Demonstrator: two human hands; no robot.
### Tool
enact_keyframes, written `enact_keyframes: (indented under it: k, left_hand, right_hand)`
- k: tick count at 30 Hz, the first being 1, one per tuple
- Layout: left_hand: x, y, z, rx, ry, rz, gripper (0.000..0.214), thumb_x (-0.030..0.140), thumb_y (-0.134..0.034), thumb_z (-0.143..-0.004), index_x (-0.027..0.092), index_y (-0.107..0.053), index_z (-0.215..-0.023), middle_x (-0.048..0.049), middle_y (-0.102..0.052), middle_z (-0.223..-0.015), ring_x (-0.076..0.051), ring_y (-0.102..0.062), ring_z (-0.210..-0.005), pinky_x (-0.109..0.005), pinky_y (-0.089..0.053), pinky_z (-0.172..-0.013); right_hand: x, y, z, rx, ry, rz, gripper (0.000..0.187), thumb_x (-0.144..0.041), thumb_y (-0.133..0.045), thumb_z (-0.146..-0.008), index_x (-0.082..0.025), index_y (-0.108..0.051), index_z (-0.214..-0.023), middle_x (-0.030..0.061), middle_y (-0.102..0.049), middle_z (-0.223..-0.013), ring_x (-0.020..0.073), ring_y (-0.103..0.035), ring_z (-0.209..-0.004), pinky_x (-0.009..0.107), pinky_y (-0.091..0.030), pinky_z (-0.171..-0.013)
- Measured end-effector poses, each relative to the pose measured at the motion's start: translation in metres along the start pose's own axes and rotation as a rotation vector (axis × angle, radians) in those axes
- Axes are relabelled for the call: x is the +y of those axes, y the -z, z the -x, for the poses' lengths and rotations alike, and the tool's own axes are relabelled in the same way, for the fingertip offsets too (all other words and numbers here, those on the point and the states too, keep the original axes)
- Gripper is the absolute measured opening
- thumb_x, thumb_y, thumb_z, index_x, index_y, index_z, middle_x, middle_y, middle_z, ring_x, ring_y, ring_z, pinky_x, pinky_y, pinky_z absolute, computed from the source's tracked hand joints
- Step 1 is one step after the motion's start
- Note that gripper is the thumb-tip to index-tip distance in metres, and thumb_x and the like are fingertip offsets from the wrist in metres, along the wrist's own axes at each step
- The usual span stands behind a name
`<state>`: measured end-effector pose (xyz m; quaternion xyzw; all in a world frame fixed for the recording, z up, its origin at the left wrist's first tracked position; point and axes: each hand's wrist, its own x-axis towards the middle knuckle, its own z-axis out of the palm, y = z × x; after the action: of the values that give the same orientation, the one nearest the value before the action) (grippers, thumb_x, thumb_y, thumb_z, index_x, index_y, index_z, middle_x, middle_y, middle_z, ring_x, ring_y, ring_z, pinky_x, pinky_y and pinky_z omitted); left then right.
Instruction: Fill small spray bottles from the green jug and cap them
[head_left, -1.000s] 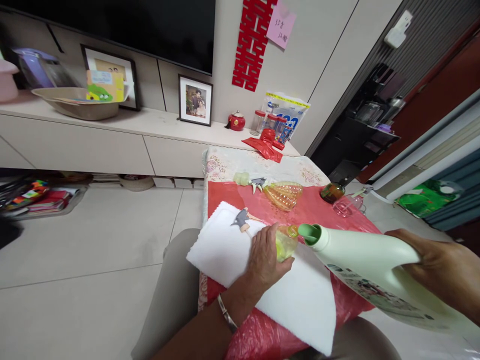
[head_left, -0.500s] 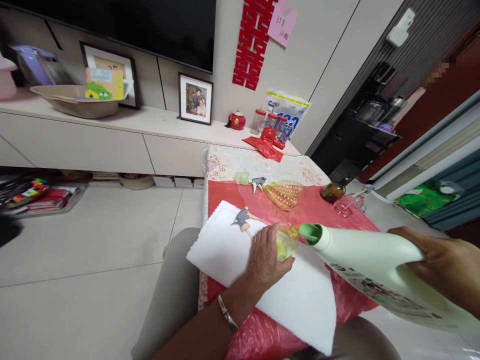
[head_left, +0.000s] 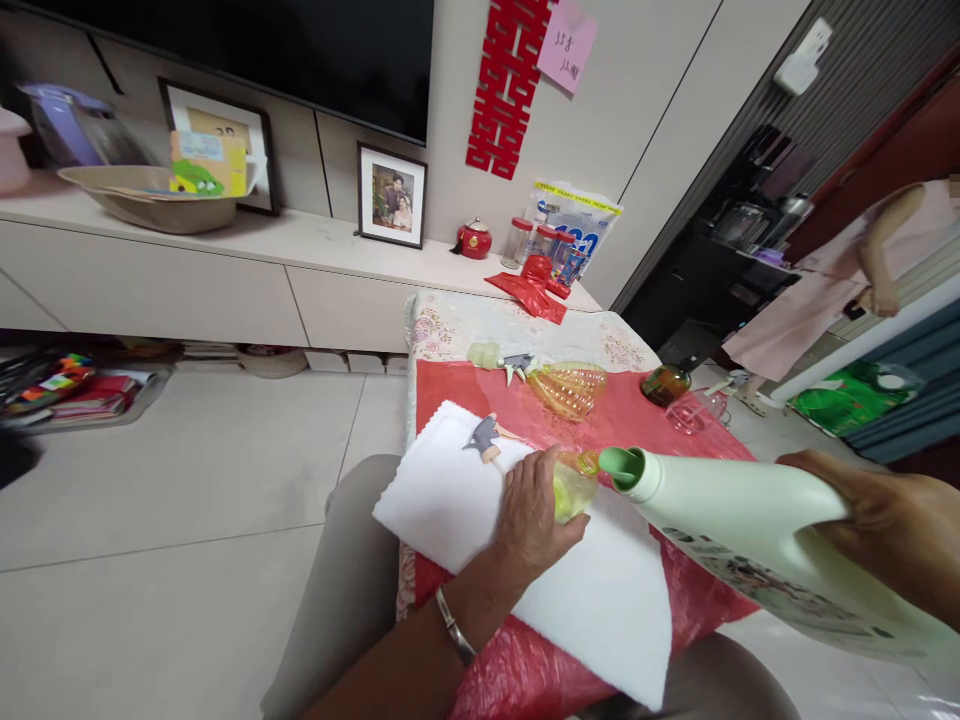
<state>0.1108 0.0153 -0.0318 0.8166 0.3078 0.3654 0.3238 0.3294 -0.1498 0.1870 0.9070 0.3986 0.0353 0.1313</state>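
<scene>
My left hand point(head_left: 534, 512) is closed round a small clear yellowish bottle point(head_left: 576, 487) with an orange-yellow neck. In my right hand point(head_left: 889, 530) is a large pale green jug point(head_left: 739, 500), gripped by its handle and tipped almost level. Its green spout point(head_left: 621, 465) sits right beside the bottle's mouth; I cannot make out whether liquid is running. Under the bottle lies a white cloth point(head_left: 600, 610). A grey spray head point(head_left: 486, 437) rests on the cloth's far part. Behind it, an amber ribbed spray bottle point(head_left: 568, 388) lies on its side.
Red plastic sheeting point(head_left: 457, 390) covers much of the small table. A dark amber bottle point(head_left: 666, 383) and a pink clear container point(head_left: 697, 410) stand at its right edge. A low cabinet point(head_left: 300, 245) runs behind. At right, a person in pink point(head_left: 832, 260) stands beyond the table.
A person in pink has come into view at the right. Both my hands, the jug and the small bottle have stayed in practically the same place.
</scene>
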Motion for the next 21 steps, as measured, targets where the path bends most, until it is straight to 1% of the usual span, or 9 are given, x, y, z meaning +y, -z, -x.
enact_keyframes:
  k: [6,10,13,16,19,21]
  left_hand:
    - [-0.001,0.000,0.000,0.002,-0.008,0.011,0.087,0.027,-0.078,-0.065,0.020,-0.035,-0.140,-0.0123,-0.057,-0.128,-0.032,-0.055,-0.119,-0.049,-0.046,-0.103]
    - [-0.001,-0.001,0.000,0.004,-0.002,0.018,0.087,0.025,-0.078,-0.065,0.020,-0.035,-0.140,-0.0120,-0.057,-0.128,-0.032,-0.054,-0.120,-0.049,-0.045,-0.104]
    - [0.000,0.000,0.000,-0.003,-0.003,0.022,0.087,0.026,-0.078,-0.065,0.020,-0.035,-0.140,-0.0121,-0.057,-0.128,-0.032,-0.054,-0.120,-0.049,-0.045,-0.104]
    - [0.000,0.001,0.000,-0.008,-0.002,0.024,0.086,0.026,-0.078,-0.066,0.019,-0.035,-0.140,-0.0123,-0.057,-0.128,-0.032,-0.054,-0.120,-0.049,-0.045,-0.104]
    - [0.000,0.001,0.000,-0.011,0.004,0.025,0.086,0.026,-0.078,-0.066,0.019,-0.036,-0.140,-0.0124,-0.058,-0.128,-0.032,-0.054,-0.120,-0.049,-0.045,-0.103]
    - [0.000,0.001,0.000,-0.015,0.007,0.025,0.086,0.026,-0.078,-0.066,0.019,-0.036,-0.140,-0.0126,-0.057,-0.128,-0.033,-0.054,-0.120,-0.049,-0.045,-0.104]
  right_hand:
    - [0.007,-0.003,-0.004,0.058,0.048,0.021,0.038,-0.035,-0.057,-0.071,-0.045,-0.065,-0.107,-0.0058,-0.071,-0.072,0.0238,-0.069,-0.062,0.029,-0.047,-0.054]
    - [0.012,-0.008,-0.005,0.105,0.092,0.041,0.036,-0.034,-0.059,-0.071,-0.045,-0.065,-0.104,-0.0059,-0.070,-0.070,0.0236,-0.068,-0.060,0.030,-0.047,-0.053]
    - [0.013,-0.009,-0.004,0.150,0.118,0.060,0.034,-0.033,-0.059,-0.073,-0.045,-0.065,-0.104,-0.0057,-0.070,-0.069,0.0234,-0.068,-0.060,0.030,-0.047,-0.054]
    - [0.008,-0.003,-0.002,0.113,0.135,0.079,0.032,-0.036,-0.060,-0.073,-0.045,-0.065,-0.103,-0.0058,-0.070,-0.069,0.0234,-0.069,-0.061,0.030,-0.047,-0.054]
    - [0.002,0.004,0.000,0.036,0.103,0.072,0.032,-0.039,-0.058,-0.072,-0.044,-0.065,-0.103,-0.0066,-0.070,-0.070,0.0217,-0.069,-0.062,0.029,-0.046,-0.053]
    - [0.000,0.006,-0.001,0.025,0.094,0.073,0.033,-0.039,-0.057,-0.072,-0.044,-0.064,-0.104,-0.0069,-0.071,-0.074,0.0212,-0.069,-0.064,0.029,-0.046,-0.053]
